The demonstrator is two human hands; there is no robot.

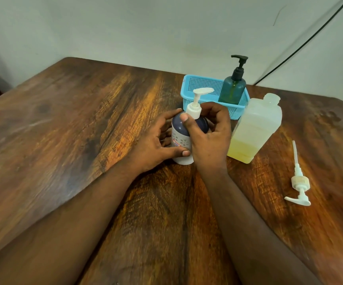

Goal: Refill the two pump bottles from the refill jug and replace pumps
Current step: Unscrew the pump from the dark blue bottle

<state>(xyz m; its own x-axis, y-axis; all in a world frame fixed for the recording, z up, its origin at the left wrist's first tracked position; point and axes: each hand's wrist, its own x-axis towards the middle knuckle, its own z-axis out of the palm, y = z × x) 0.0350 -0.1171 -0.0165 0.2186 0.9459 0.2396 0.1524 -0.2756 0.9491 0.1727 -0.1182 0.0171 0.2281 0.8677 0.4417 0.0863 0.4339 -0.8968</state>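
A dark blue and white pump bottle (179, 132) stands upright at the table's middle. My left hand (156, 144) grips its body from the left. My right hand (209, 133) curls round the collar of the white pump (196, 105) seated on the bottle's neck. A teal pump bottle (232, 88) with a black pump stands in the blue basket (202, 88) behind. The translucent refill jug (254, 128), uncapped and holding yellow liquid in its lower part, stands right of my right hand. A loose white pump (299, 181) lies on the table at the right.
The wooden table (84, 130) stretches wide to the left. A pale wall runs behind it, with a black cable (302, 45) slanting down at the back right.
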